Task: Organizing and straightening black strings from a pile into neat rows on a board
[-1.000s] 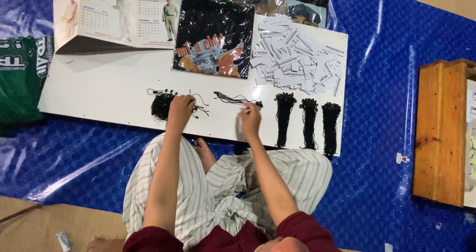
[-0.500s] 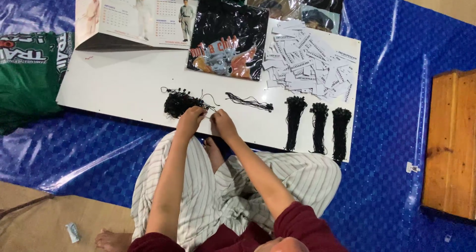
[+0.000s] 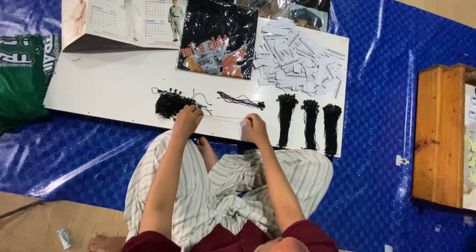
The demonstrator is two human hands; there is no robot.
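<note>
Left hand (image 3: 187, 119) and right hand (image 3: 256, 128) each pinched an end of a black string (image 3: 223, 117), stretched taut over the board (image 3: 114, 91). String judged light, limp, tangle-prone; best held at ends.

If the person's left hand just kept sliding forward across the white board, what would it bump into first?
Most likely the tangled heap of black strings, which lies right at the fingertips of the left hand. Beyond it the white board is bare up to the folded calendar. Depth is hard to judge from above.
</note>
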